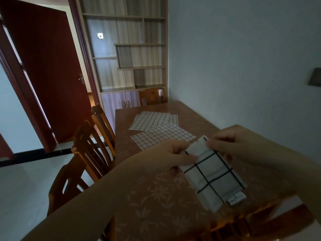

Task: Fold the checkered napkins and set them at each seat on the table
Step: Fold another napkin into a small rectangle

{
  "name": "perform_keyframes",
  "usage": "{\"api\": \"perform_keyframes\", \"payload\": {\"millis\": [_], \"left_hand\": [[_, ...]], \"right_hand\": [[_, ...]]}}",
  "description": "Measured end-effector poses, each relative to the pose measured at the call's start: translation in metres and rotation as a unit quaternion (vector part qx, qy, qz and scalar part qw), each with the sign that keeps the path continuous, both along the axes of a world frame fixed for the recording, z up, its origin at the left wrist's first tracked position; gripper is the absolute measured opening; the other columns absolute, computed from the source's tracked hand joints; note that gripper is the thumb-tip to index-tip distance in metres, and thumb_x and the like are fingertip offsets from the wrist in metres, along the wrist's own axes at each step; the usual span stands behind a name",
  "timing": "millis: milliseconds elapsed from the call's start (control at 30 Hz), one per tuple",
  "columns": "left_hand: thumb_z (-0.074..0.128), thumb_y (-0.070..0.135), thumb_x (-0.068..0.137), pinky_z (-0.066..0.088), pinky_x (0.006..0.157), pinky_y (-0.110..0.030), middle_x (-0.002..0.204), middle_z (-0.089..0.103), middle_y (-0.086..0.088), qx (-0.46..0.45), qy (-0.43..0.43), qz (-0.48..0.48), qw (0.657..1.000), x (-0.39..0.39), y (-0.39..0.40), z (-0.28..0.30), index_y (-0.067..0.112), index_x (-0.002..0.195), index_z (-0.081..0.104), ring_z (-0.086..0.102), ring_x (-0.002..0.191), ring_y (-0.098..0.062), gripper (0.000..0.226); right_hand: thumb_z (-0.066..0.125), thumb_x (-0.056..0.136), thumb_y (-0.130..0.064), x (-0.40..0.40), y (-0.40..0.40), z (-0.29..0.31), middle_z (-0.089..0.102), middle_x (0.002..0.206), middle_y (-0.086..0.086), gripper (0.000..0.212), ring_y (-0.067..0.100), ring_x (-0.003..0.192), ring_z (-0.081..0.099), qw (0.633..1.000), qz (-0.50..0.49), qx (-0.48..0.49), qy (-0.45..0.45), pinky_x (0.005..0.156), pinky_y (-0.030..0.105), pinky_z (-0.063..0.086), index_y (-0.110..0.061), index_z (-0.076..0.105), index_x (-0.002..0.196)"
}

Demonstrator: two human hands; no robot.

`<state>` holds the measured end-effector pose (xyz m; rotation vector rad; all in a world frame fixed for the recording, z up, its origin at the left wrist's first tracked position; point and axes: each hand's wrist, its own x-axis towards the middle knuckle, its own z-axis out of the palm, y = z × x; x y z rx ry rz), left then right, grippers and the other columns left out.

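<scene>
Napkin (214, 173), folded into a narrow checkered strip, is held above the near end of the counter (156, 197), its top edge pinched by the left hand (169, 156) and the right hand (231, 141). Two more checkered napkins lie flat farther along the counter: near one (162, 135), far one (152, 121). Three wooden chairs (90, 146) line the left side.

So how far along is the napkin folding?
Early on. Nothing sits at a seat yet. The left hand and right hand hold one folded napkin above the table. The flat napkins lie unfolded farther back, awaiting folding.
</scene>
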<state>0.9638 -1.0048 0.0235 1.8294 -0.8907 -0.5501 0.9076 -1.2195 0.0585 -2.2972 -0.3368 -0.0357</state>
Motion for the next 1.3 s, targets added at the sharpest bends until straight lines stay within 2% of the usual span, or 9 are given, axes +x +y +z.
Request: {"api": "perform_keyframes", "payload": {"millis": [167,333,500,600,867,967,1033,1133,1300], "left_hand": [[0.065,0.021,0.088,0.056,0.065,-0.03,0.082,0.07,-0.002,-0.15,0.125,0.098,0.976,-0.003,-0.005,-0.005,0.021,0.092,0.072,0.066,0.075,-0.019,0.008],[0.071,0.024,0.078,0.059,0.083,-0.042,0.09,0.076,-0.003,-0.241,0.188,0.205,0.93,-0.01,-0.026,-0.021,0.016,0.092,0.07,0.072,0.086,-0.021,0.016],[0.058,0.028,0.095,0.059,0.068,-0.022,0.089,0.075,0.006,-0.221,0.051,0.257,0.939,-0.018,-0.038,-0.027,0.024,0.098,0.069,0.072,0.083,-0.005,0.011],[0.053,0.03,0.098,0.055,0.067,-0.014,0.088,0.071,0.01,-0.198,-0.035,0.259,0.945,-0.019,-0.04,-0.029,0.025,0.102,0.066,0.067,0.083,0.004,0.015],[0.046,0.032,0.101,0.047,0.063,-0.01,0.08,0.061,0.013,-0.191,-0.169,0.293,0.921,-0.017,-0.041,-0.04,0.028,0.104,0.058,0.059,0.078,0.004,0.013],[0.046,0.032,0.101,0.048,0.063,-0.013,0.082,0.063,0.009,-0.196,-0.169,0.298,0.919,-0.013,-0.038,-0.04,0.024,0.101,0.06,0.061,0.078,-0.001,0.016],[0.047,0.031,0.101,0.051,0.061,-0.015,0.082,0.065,0.007,-0.212,-0.138,0.306,0.918,-0.01,-0.036,-0.041,0.024,0.098,0.061,0.064,0.078,-0.002,0.016],[0.047,0.03,0.101,0.058,0.066,-0.023,0.09,0.071,0.003,-0.259,-0.043,0.313,0.913,-0.004,-0.034,-0.043,0.027,0.101,0.063,0.07,0.083,-0.005,0.017],[0.051,0.04,0.098,0.061,0.079,-0.041,0.098,0.075,-0.002,-0.23,0.133,0.301,0.916,0.002,-0.024,-0.057,0.022,0.104,0.069,0.073,0.089,-0.017,0.026]], "right_hand": [[0.061,0.09,-0.026,0.001,0.006,-0.012,0.071,0.068,0.003,0.023,0.021,0.059,0.065,0.992,-0.046,0.078,-0.085,0.051,0.019,0.052,-0.013,0.074,0.076],[0.062,0.091,-0.017,0.0,0.015,-0.022,0.066,0.055,-0.011,0.023,-0.001,0.048,0.06,0.966,-0.123,0.135,-0.183,0.045,0.009,0.044,-0.017,0.069,0.069],[0.062,0.089,-0.032,0.0,0.019,-0.034,0.069,0.068,-0.002,0.02,0.016,0.062,0.067,0.939,-0.198,0.177,-0.218,0.055,0.048,0.059,-0.021,0.071,0.074],[0.059,0.09,-0.032,0.002,0.024,-0.036,0.068,0.067,-0.005,0.019,0.011,0.061,0.066,0.932,-0.207,0.194,-0.225,0.048,0.034,0.055,-0.026,0.069,0.074],[0.052,0.096,-0.027,0.013,0.03,-0.048,0.062,0.061,0.001,0.03,0.012,0.063,0.06,0.91,-0.245,0.134,-0.306,0.047,0.03,0.051,-0.013,0.065,0.073],[0.052,0.096,-0.03,0.015,0.031,-0.052,0.06,0.056,0.0,0.034,0.011,0.053,0.058,0.918,-0.237,0.166,-0.272,0.041,0.027,0.047,-0.013,0.061,0.068],[0.055,0.093,-0.036,0.016,0.034,-0.053,0.062,0.056,-0.01,0.027,0.001,0.051,0.062,0.95,-0.195,0.181,-0.165,0.041,0.014,0.045,-0.022,0.06,0.07],[0.064,0.085,-0.036,0.018,0.033,-0.063,0.072,0.067,-0.007,0.013,0.002,0.06,0.069,0.981,-0.122,0.149,-0.022,0.047,0.014,0.05,-0.024,0.067,0.083],[0.067,0.084,-0.03,0.027,0.037,-0.075,0.075,0.073,-0.007,0.008,0.012,0.066,0.073,0.973,-0.124,0.195,-0.021,0.051,0.023,0.057,-0.022,0.071,0.084]]}}
